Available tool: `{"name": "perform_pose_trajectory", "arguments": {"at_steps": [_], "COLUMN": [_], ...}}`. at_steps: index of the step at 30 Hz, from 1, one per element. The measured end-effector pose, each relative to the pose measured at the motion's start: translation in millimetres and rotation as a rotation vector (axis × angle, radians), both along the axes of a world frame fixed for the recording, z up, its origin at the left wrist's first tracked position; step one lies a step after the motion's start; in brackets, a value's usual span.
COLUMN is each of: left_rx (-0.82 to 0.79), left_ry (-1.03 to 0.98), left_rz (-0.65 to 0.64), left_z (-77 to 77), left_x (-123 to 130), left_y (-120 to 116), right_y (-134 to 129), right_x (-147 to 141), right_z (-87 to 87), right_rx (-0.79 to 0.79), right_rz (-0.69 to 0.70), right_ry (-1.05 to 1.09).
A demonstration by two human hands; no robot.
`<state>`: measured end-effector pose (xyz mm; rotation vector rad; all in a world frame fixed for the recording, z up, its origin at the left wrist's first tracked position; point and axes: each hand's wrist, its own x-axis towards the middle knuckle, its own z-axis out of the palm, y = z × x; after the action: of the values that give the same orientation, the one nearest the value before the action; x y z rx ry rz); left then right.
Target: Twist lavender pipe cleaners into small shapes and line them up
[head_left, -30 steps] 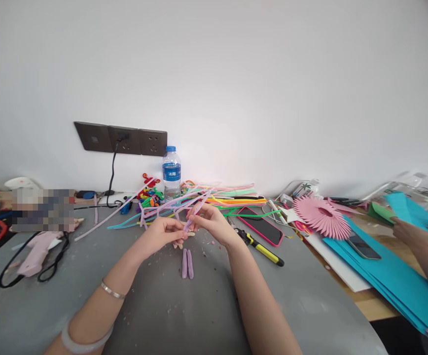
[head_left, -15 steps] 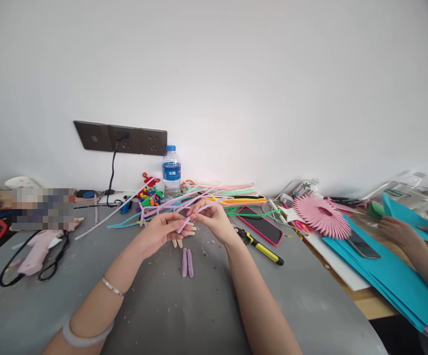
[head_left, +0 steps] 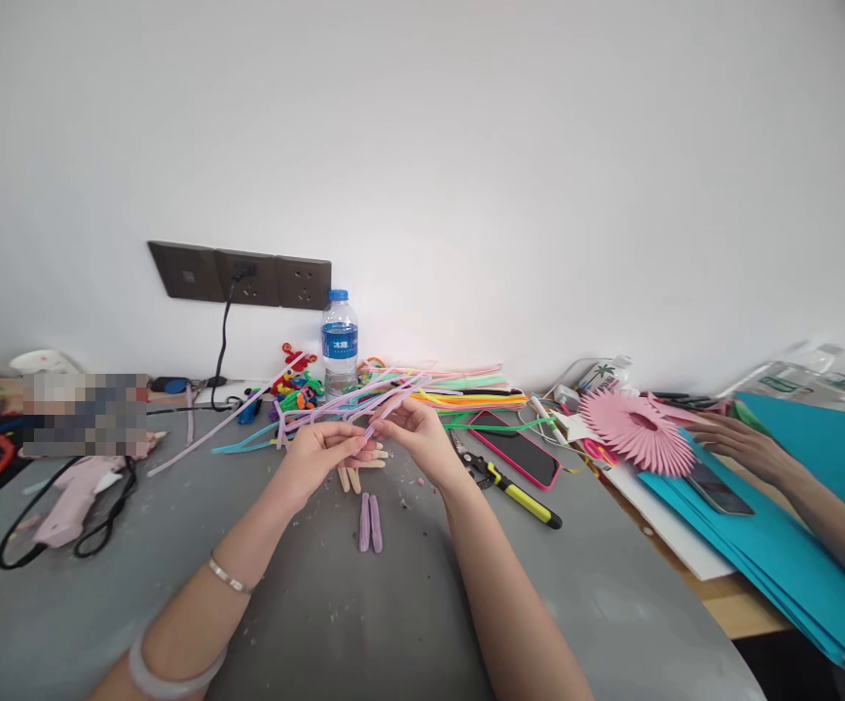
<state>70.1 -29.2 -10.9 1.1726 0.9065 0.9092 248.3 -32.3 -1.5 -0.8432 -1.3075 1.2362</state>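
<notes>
My left hand is closed, its thumb and fingers pinching one end of a lilac pipe cleaner. Close beside it, my right hand is closed on the same pipe cleaner, and the fingertips of both hands nearly meet. Part of the strand is hidden by the fingers. Just below the hands lie short wooden sticks, partly covered from view. Nearer to me, two lilac-covered sticks rest side by side on the grey table. Behind the hands spreads a pile of lilac pipe cleaners.
A water bottle stands by the wall. On the right are yellow-handled pliers, a pink-cased phone, a pink paper fan and blue sheets. A pink glue gun with its cord lies left. Another person's hand reaches in.
My hands have drawn closer together along the pipe cleaner, and less of it shows between them. At right, the other person's hand has moved left toward the pink fan.
</notes>
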Motion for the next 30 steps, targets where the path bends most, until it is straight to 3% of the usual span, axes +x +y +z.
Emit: {"name": "perform_pose_trajectory", "arguments": {"at_steps": [9,18,30], "left_rx": [0.106,-0.034,-0.061], "left_ry": [0.089,0.009,-0.008], "left_rz": [-0.027,-0.007,0.045], "left_z": [-1.0,-2.7,3.2], "left_x": [0.0,0.9,3.2], "left_y": [0.3,1.5,-2.9], "right_y": [2.2,2.5,3.2], "right_x": [-6.3,-5.9,-2.4], "right_z": [-5.7,-7.6,-7.8], "right_rx": [-0.020,-0.074,-0.113], "right_rz": [-0.009,0.008,0.042], "right_ry": [-0.006,0.035,0.096]}}
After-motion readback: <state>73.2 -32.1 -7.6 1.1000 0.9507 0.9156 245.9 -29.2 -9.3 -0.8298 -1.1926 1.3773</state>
